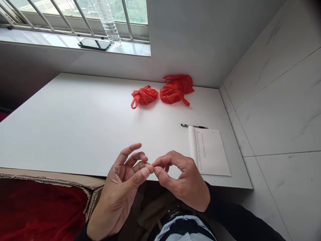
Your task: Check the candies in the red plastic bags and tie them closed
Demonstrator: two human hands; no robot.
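My left hand (122, 190) is raised before the table's front edge, thumb and index finger pinched together, the other fingers loosely curled and spread. Against those fingertips is my right hand (182, 179), its thumb and index finger also closed in a pinch. Whatever lies between the fingertips is too small or hidden to make out. To the right of my right hand, an open notebook (213, 152) with handwritten columns lies on the white table (82, 124). A black pen (194, 126) rests along the notebook's top edge.
Two crumpled red plastic bags (144, 96) (175, 90) sit at the table's back. On the window sill are a phone (94, 44) and a clear bottle (110, 26). A cardboard box (60, 177) holding red material stands at the lower left. A tiled wall borders the right.
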